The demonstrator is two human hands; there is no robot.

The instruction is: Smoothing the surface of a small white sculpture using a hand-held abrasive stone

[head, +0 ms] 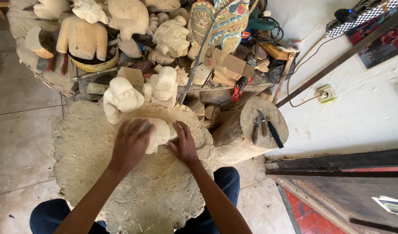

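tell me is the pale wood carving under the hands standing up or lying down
Lying down: the carving rests lengthwise on the round block, left hand and right hand on it.

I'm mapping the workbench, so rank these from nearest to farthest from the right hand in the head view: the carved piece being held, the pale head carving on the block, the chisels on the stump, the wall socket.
1. Carved wooden piece, touching the right hand.
2. Pale head carving, up and to the left.
3. Chisels, to the right, on the stump.
4. Wall socket, far right.

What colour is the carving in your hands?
Pale, unpainted wood carving, seen in the head view.
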